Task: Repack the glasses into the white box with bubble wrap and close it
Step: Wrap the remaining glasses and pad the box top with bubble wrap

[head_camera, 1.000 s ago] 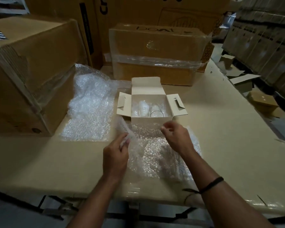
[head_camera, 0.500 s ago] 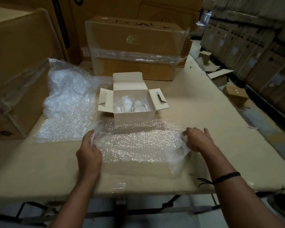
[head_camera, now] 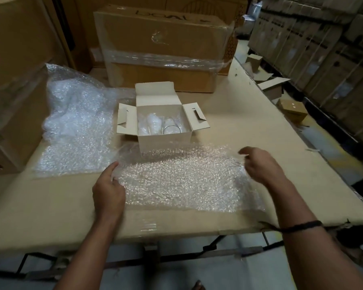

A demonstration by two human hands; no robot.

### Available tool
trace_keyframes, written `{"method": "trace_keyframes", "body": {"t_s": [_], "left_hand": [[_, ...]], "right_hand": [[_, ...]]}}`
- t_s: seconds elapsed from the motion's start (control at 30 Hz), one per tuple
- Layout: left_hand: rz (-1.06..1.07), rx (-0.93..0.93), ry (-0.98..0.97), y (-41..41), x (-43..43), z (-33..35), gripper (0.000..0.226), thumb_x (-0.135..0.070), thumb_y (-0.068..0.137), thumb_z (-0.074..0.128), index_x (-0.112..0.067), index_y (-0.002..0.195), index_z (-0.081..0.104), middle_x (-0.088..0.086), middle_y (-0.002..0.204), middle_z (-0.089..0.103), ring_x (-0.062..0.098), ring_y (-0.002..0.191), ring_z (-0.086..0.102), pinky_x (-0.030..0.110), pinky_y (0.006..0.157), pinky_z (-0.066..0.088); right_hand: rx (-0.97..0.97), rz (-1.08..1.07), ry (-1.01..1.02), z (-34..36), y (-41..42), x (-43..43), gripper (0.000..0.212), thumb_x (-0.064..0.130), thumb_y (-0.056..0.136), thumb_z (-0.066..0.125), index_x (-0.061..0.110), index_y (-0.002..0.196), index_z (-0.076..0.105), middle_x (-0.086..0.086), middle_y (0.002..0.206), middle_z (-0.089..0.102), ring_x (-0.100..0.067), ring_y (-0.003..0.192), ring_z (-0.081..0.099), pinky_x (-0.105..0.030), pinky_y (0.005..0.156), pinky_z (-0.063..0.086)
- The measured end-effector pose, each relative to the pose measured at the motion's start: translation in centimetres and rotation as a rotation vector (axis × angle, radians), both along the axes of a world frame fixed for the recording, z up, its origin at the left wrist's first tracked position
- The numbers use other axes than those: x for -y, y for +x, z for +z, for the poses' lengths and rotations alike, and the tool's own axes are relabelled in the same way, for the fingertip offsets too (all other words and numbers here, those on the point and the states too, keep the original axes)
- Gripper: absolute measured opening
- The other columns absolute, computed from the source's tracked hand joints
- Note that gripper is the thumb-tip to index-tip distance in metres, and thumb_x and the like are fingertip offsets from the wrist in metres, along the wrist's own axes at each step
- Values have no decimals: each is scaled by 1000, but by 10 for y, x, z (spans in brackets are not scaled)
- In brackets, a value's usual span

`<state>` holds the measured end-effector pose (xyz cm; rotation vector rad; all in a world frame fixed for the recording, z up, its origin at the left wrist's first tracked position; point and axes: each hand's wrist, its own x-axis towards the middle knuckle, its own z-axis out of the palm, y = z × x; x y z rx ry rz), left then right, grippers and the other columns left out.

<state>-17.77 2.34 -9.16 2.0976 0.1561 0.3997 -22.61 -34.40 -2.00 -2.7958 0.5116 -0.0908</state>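
Note:
A small white box stands open on the cardboard-covered table, its flaps spread out. Inside it I see a clear glass and a glass wrapped in bubble wrap to its left. A sheet of bubble wrap lies spread flat in front of the box. My left hand pinches the sheet's left edge. My right hand hovers over the sheet's right edge with relaxed, slightly curled fingers, and holds nothing that I can see.
A heap of bubble wrap lies left of the box. A large brown carton stands behind it, and another carton at the far left. Small cartons lie on the floor to the right, beside stacked boxes.
The crumpled sheet has been pulled out flat, my hands moving apart to its two edges. My right hand has let go of the edge and lifted slightly.

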Motion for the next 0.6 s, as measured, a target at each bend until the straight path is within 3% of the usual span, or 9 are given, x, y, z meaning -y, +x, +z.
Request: {"method": "trace_keyframes", "body": {"t_s": [0.07,0.13,0.23,0.33,0.4,0.47,0.53,0.6], "left_hand": [[-11,6,0,-1,0,0,51,9,88,46,-15,130,58,10,127,63,36,100,63,38,86,49],[-26,10,3,-1,0,0,50,8,88,48,-15,131,57,10,131,60,33,112,60,40,95,47],[-62,27,16,-3,-1,1,53,8,86,52,-15,134,55,8,137,55,27,126,51,38,104,41],[-127,123,112,-11,4,4,59,11,81,56,-15,134,54,7,142,51,24,130,47,29,102,36],[-200,201,183,-20,13,7,64,13,76,60,-18,132,56,4,139,53,21,121,52,27,91,41],[-311,279,251,-28,24,8,70,14,70,63,-21,130,57,0,135,56,19,114,56,28,86,47],[-445,303,321,-36,35,4,71,12,67,65,-22,129,57,-1,135,57,18,115,57,29,90,48],[-564,277,369,-41,42,-1,70,7,66,71,-22,129,58,0,137,56,24,113,59,37,86,54]], "right_hand": [[-35,121,97,-16,-2,-37,44,35,100,45,19,141,45,-10,147,46,-29,130,48,-43,107,40],[-170,190,23,-36,-5,-68,65,55,98,32,23,153,19,-6,162,14,-28,146,21,-47,118,21],[-298,138,-98,-64,-7,-76,76,65,95,13,22,155,-4,-7,162,-12,-26,149,-9,-52,120,-1],[-234,97,-82,-64,-3,-76,71,59,98,24,17,154,15,-10,162,7,-27,149,5,-49,120,4],[-6,52,43,-51,5,-87,56,49,98,41,15,142,43,-10,151,39,-26,138,37,-43,115,27],[181,-14,293,-30,16,-104,46,46,98,48,13,126,59,-7,130,62,-20,114,58,-33,97,45],[201,-10,543,-9,30,-123,48,51,95,49,12,118,64,-6,118,68,-16,99,62,-30,86,47],[140,80,709,7,41,-143,65,65,86,52,11,123,59,-9,122,65,-17,102,62,-35,88,50]]}}
